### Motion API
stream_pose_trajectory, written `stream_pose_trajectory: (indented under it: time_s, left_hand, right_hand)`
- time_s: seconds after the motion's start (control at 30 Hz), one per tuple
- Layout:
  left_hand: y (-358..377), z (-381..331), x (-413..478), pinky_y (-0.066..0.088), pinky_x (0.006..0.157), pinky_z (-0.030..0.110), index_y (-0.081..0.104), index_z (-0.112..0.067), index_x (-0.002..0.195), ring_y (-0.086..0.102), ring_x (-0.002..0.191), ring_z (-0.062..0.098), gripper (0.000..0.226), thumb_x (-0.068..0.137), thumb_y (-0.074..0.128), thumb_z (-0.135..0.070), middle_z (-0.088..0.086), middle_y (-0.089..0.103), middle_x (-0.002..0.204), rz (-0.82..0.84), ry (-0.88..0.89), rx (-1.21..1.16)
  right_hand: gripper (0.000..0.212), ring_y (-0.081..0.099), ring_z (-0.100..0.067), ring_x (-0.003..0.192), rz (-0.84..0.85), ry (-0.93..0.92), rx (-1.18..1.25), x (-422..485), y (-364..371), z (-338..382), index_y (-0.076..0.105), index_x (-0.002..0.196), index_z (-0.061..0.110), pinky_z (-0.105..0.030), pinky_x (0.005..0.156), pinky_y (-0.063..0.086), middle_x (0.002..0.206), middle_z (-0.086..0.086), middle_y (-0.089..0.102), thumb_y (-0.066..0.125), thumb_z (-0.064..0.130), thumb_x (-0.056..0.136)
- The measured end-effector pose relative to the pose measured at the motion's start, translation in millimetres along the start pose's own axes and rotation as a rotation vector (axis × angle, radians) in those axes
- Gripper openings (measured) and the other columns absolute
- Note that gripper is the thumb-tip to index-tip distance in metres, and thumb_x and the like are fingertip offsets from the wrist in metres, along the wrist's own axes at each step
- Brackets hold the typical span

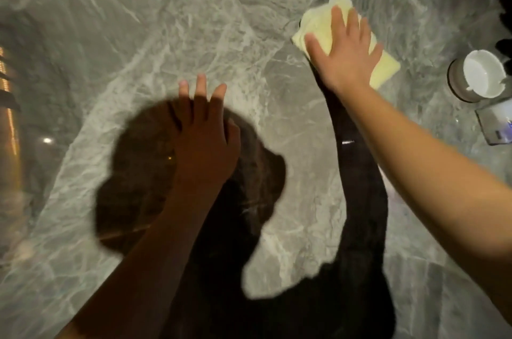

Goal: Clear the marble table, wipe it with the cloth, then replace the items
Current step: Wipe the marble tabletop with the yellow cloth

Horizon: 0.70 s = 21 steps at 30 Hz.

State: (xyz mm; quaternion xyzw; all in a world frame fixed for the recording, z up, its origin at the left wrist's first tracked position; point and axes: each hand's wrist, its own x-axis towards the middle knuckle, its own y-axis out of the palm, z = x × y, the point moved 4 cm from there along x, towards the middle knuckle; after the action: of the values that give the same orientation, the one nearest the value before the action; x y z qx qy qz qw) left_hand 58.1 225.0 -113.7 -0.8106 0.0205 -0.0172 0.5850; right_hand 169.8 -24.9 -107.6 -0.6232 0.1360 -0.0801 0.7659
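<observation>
The grey marble table fills the view. A folded pale yellow cloth lies flat on it at the upper right. My right hand presses down on the cloth with fingers spread. Flat on the bare marble near the middle rests my left hand, fingers apart, holding nothing and lying in my own shadow.
At the right edge stand a white ashtray on a round grey base and a flat rectangular device with small lit marks. A dark object shows at the far right. The table's far edge runs along the top.
</observation>
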Motion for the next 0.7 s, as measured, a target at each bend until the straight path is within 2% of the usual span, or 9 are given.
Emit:
stream_pose_trajectory:
  time_s: [0.13,0.33,0.53,0.7]
  left_hand:
    - [1.6,-0.7,1.4,0.014,0.112,0.063,0.034,-0.023,0.144,0.015,0.146,0.033,0.052,0.094,0.035,-0.039,0.009,0.023,0.157,-0.003,-0.006,0.029]
    - [1.1,-0.7,2.2,0.013,0.114,0.059,0.034,-0.024,0.143,0.016,0.146,0.031,0.051,0.096,0.029,-0.041,0.007,0.024,0.157,-0.019,-0.021,0.000]
    - [0.0,-1.9,3.7,0.010,0.113,0.050,0.042,-0.018,0.140,0.024,0.144,0.024,0.056,0.094,0.022,-0.044,0.003,0.033,0.154,-0.073,-0.073,-0.055]
    - [-11.0,0.9,2.1,0.010,0.116,0.044,0.045,-0.013,0.136,0.034,0.140,0.020,0.056,0.088,0.030,-0.038,0.001,0.051,0.140,-0.189,-0.144,-0.401]
  right_hand:
    - [0.078,0.002,-0.029,0.149,0.007,-0.083,-0.008,55.8,0.5,38.9,0.011,0.154,0.030,-0.059,0.116,0.001,0.163,-0.003,0.006,0.025,0.069,0.088]
    - [0.075,0.003,-0.027,0.150,0.070,-0.440,-0.163,62.4,2.9,86.8,0.011,0.153,0.033,-0.057,0.118,0.002,0.163,0.000,0.007,0.023,0.068,0.087]
    - [0.077,0.007,-0.027,0.150,0.159,-0.764,-0.204,-32.4,12.5,91.0,0.014,0.153,0.034,-0.059,0.117,0.004,0.162,0.000,0.011,0.026,0.070,0.086]
    - [0.077,0.009,-0.028,0.149,0.191,-0.846,-0.206,-134.0,22.7,63.7,0.017,0.152,0.034,-0.058,0.115,0.009,0.162,0.000,0.015,0.033,0.069,0.085]
